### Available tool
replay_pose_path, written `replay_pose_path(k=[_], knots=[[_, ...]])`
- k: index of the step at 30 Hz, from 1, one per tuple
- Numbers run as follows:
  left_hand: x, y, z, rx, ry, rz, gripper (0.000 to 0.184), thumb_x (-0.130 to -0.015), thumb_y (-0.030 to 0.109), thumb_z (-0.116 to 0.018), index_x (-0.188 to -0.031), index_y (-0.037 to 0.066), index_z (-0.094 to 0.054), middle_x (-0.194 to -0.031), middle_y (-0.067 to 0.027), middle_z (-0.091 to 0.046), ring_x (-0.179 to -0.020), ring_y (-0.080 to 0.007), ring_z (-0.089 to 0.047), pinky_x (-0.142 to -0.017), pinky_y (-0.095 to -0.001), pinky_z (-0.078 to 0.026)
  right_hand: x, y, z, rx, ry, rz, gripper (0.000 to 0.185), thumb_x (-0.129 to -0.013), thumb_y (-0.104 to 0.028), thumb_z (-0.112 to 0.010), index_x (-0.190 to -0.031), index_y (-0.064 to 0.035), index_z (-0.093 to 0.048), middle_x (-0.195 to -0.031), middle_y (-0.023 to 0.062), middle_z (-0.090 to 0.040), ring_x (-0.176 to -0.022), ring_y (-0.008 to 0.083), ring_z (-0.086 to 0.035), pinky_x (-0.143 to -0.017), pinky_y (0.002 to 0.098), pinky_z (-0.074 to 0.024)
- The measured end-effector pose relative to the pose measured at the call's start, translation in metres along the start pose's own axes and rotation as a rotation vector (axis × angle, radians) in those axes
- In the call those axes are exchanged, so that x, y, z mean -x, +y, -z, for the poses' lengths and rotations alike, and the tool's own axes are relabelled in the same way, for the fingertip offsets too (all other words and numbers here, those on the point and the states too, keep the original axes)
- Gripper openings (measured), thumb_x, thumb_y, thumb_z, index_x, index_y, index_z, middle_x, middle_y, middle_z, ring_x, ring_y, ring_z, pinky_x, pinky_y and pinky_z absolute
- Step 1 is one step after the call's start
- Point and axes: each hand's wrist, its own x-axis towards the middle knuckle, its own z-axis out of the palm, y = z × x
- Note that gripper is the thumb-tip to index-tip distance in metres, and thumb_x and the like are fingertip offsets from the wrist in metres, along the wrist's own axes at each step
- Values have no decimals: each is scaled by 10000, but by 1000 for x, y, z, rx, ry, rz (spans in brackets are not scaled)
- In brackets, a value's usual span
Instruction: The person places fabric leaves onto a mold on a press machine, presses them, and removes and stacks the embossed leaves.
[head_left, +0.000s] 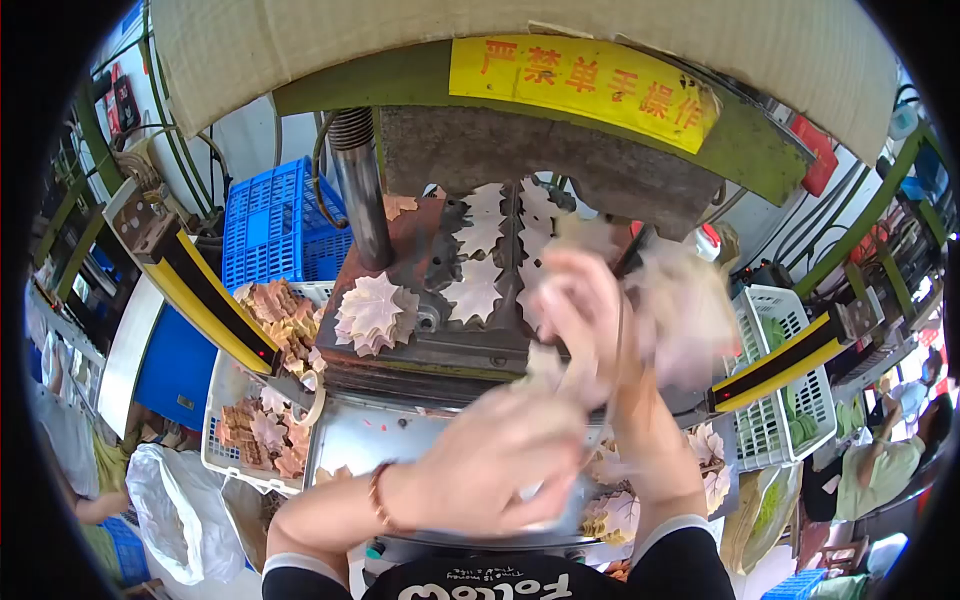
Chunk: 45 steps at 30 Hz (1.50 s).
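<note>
My left hand (pixel 510 460), with a reddish band on its wrist, is low in front of the press and smeared by motion; its fingers cannot be made out. Above it, my right hand (pixel 588 310) reaches over the press bed with fingers curled; what they hold, if anything, is blurred. Between the hands is a pale maple-leaf-shaped piece (pixel 552 370), also smeared. Beside my right wrist is a blurred mass of pale pink leaf pieces (pixel 688 315). Leaf-shaped pieces (pixel 473 291) lie in rows on the dark die plate (pixel 490 345). A stack of leaf pieces (pixel 372 312) stands at the bed's left.
A steel post (pixel 362 200) rises at the left. Yellow-black bars (pixel 215 300) flank the bed on both sides. White baskets (pixel 225 400) with leaf pieces stand left; another white basket (pixel 790 440) is right. A blue crate (pixel 265 220) stands behind. More leaf pieces (pixel 615 515) lie below my right forearm.
</note>
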Motion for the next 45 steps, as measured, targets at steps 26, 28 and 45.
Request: replay_pose_path(k=[26, 28, 45], knots=[[260, 36, -67, -624, 28, 467, 197, -702, 76, -738, -872, 103, -642, -921, -35, -627, -745, -219, -584, -631, -327, -468, 286, 121, -32, 1075, 75, 276, 332, -705, -163, -719, -998, -58, -603, -929, 87, -609, -773, 241, -587, -672, 355, -420], [260, 34, -68, -624, 36, 463, 190, -702, 65, -736, -863, 96, -639, -921, -43, -628, -750, -224, -587, -636, -330, -471, 283, 116, -33, 1081, 71, 266, 293, -706, -158, -723, -955, -64, -601, -928, 86, -613, -774, 240, -588, -669, 354, -421], [192, 73, -12, -577, -68, 39, 170, -797, 284, -669, -874, 139, -624, -884, -57, -593, -746, -229, -560, -645, -367, -456, 290, 95, -21, 433, 422, -32, 204, -941, -122, -548, -1113, -14, -542, -949, 61, -570, -861, 149, -551, -803, 261, -434]])
